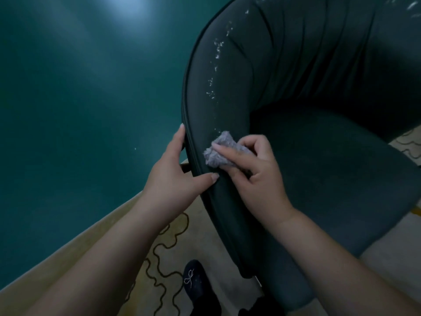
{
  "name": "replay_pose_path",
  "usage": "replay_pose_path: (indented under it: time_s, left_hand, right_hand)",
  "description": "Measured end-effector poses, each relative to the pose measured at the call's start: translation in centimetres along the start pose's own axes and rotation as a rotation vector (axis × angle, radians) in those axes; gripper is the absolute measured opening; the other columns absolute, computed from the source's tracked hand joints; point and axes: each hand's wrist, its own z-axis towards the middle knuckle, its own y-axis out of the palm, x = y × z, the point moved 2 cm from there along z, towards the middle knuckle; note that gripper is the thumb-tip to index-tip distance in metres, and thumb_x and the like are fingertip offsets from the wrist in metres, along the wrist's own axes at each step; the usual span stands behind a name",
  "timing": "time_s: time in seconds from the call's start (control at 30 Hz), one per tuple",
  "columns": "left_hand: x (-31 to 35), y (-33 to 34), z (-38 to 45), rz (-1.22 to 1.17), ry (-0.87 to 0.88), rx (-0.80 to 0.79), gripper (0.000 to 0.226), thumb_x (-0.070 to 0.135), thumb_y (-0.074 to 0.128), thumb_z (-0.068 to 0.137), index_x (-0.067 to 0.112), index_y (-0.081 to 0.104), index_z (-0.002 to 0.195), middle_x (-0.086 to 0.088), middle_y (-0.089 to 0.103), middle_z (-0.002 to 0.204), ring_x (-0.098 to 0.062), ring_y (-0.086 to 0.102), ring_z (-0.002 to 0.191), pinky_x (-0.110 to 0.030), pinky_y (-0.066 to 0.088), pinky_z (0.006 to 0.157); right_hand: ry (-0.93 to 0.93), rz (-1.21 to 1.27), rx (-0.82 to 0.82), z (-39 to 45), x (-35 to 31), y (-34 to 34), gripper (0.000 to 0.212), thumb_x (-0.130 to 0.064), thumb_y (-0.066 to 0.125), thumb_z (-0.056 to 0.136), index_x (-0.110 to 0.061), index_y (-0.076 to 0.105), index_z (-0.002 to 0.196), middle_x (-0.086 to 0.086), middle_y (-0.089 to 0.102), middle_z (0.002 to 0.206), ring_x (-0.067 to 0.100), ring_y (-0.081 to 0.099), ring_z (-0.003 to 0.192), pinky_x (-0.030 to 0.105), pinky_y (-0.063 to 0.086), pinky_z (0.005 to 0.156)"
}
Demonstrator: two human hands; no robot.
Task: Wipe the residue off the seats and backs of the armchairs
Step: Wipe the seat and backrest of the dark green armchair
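A dark green armchair [307,76] with a curved back fills the right half of the head view. White flecks of residue [216,55] run in a trail down the inner left side of its back, with more at the top right [410,6]. My right hand [255,172] presses a bunched grey cloth [219,149] against the lower end of that trail, near the seat. My left hand [175,174] grips the chair's left rim, thumb on the inside, fingers over the outer edge.
A dark teal wall or panel [79,110] stands close on the left. Below lies a beige carpet [177,252] with dark squiggly lines. My dark slipper [193,283] with a small bow stands by the chair's front corner.
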Motion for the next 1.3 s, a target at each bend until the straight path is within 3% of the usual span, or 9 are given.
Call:
replay_pose_path:
  time_s: [0.1, 0.17, 0.33, 0.43, 0.53, 0.67, 0.87, 1.1, 1.3]
  left_hand:
    - [-0.1, 0.3, 0.1, -0.025, 0.011, 0.027, 0.103, 0.018, 0.081, 0.072, 0.046, 0.019, 0.150, 0.032, 0.047, 0.133, 0.004, 0.065, 0.097, -0.033, 0.055, 0.088]
    - [-0.1, 0.5, 0.0, -0.024, 0.006, 0.045, 0.102, 0.016, 0.080, 0.073, 0.043, 0.020, 0.151, 0.031, 0.047, 0.133, 0.009, 0.064, 0.092, -0.027, 0.055, 0.085]
    - [0.0, 0.6, 0.2, 0.032, 0.027, 0.083, 0.095, 0.026, 0.076, 0.077, 0.048, 0.019, 0.150, 0.038, 0.048, 0.122, -0.002, 0.062, 0.108, -0.034, 0.053, 0.094]
    - [0.0, 0.7, 0.5, 0.041, 0.023, 0.109, 0.091, 0.030, 0.074, 0.078, 0.047, 0.020, 0.150, 0.039, 0.047, 0.123, 0.000, 0.057, 0.115, -0.033, 0.049, 0.099]
    - [0.2, 0.5, 1.1, -0.002, 0.000, 0.115, 0.087, 0.024, 0.072, 0.082, 0.048, 0.022, 0.149, 0.030, 0.047, 0.137, 0.007, 0.060, 0.106, -0.026, 0.052, 0.093]
    - [1.0, -0.3, 3.0, -0.016, -0.015, 0.143, 0.076, 0.021, 0.065, 0.088, 0.049, 0.026, 0.148, 0.027, 0.048, 0.138, 0.005, 0.065, 0.096, -0.025, 0.053, 0.088]
    - [1.5, -0.9, 5.2, -0.015, -0.051, 0.194, 0.069, 0.019, 0.061, 0.091, 0.049, 0.032, 0.145, 0.053, 0.043, 0.103, 0.013, 0.062, 0.093, -0.003, 0.047, 0.072]
    - [2.0, -1.1, 6.5, -0.031, -0.041, 0.207, 0.069, 0.015, 0.059, 0.090, 0.050, 0.033, 0.144, 0.037, 0.049, 0.128, 0.008, 0.063, 0.096, -0.027, 0.051, 0.090]
    - [2.3, -1.3, 7.1, -0.041, -0.049, 0.187, 0.064, 0.012, 0.056, 0.093, 0.051, 0.038, 0.141, 0.053, 0.050, 0.107, 0.010, 0.064, 0.091, -0.008, 0.050, 0.072]
  right_hand:
    - [0.093, -0.029, 0.066, 2.1, 0.8, 0.3, 0.037, -0.008, 0.065, 0.087, -0.028, 0.065, 0.119, 0.001, 0.041, 0.103, 0.014, 0.048, 0.096, 0.017, 0.042, 0.090]
    - [0.234, 0.025, 0.144, 2.3, 1.3, 0.1, 0.039, -0.007, 0.066, 0.087, -0.031, 0.063, 0.118, -0.001, 0.040, 0.102, 0.007, 0.047, 0.094, 0.012, 0.040, 0.088]
    - [0.004, -0.009, 0.038, 2.5, 0.3, 0.7, 0.036, -0.011, 0.065, 0.085, -0.029, 0.066, 0.117, -0.001, 0.040, 0.104, 0.015, 0.049, 0.099, 0.020, 0.043, 0.090]
    - [0.102, -0.007, 0.092, 5.0, 1.4, 0.9, 0.037, -0.010, 0.066, 0.086, -0.030, 0.066, 0.117, 0.000, 0.040, 0.105, 0.014, 0.048, 0.098, 0.020, 0.044, 0.091]
    - [0.203, 0.027, 0.115, 5.7, 2.6, 0.2, 0.038, -0.008, 0.066, 0.086, -0.029, 0.064, 0.117, 0.000, 0.040, 0.104, 0.008, 0.047, 0.097, 0.015, 0.040, 0.091]
    - [0.044, 0.019, 0.004, 3.4, 1.2, 0.3, 0.038, -0.007, 0.065, 0.085, -0.029, 0.065, 0.116, 0.002, 0.042, 0.105, 0.017, 0.048, 0.100, 0.020, 0.042, 0.091]
    - [0.061, -0.043, 0.069, 7.8, 2.7, -0.2, 0.041, 0.004, 0.066, 0.084, -0.022, 0.065, 0.116, 0.011, 0.044, 0.105, 0.025, 0.049, 0.100, 0.037, 0.046, 0.094]
    - [-0.065, -0.021, 0.018, 6.2, 2.4, 0.4, 0.040, 0.000, 0.064, 0.084, -0.027, 0.068, 0.113, 0.006, 0.044, 0.104, 0.028, 0.050, 0.096, 0.039, 0.048, 0.086]
    - [0.029, -0.055, 0.102, 10.9, 2.6, 0.9, 0.042, 0.001, 0.067, 0.082, -0.026, 0.068, 0.115, 0.006, 0.042, 0.104, 0.030, 0.049, 0.098, 0.042, 0.046, 0.090]
